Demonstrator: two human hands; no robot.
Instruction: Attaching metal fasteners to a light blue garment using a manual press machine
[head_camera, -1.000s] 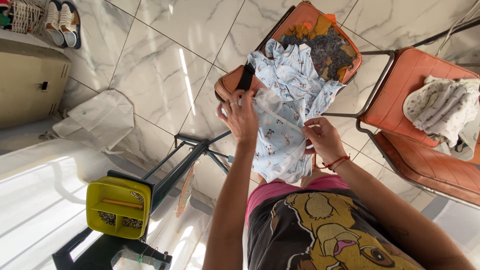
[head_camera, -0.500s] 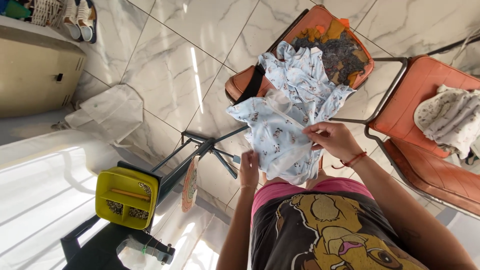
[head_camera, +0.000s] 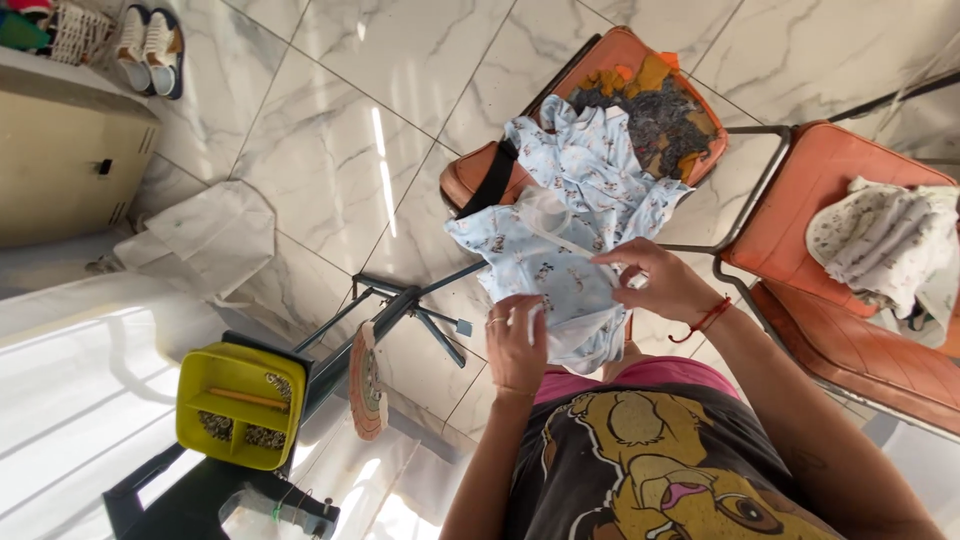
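Wearing a dark printed shirt (head_camera: 650, 470) at the bottom of the frame. Gripping the lower edge of a pale blue printed garment (head_camera: 560, 250) with the left hand (head_camera: 517, 345), fingers curled closed on the cloth, just above the shirt. Pinching the same garment higher up with the right hand (head_camera: 655, 280), a red cord at the wrist. Hanging at centre frame, the garment, draping back onto an orange chair (head_camera: 470, 175). Lying further back on that chair, dark and mustard clothes (head_camera: 665, 115). Resting at the right, a second orange chair (head_camera: 800, 220) with a bundled speckled cloth (head_camera: 885, 245). Sitting at lower left, a yellow tray (head_camera: 235, 405).
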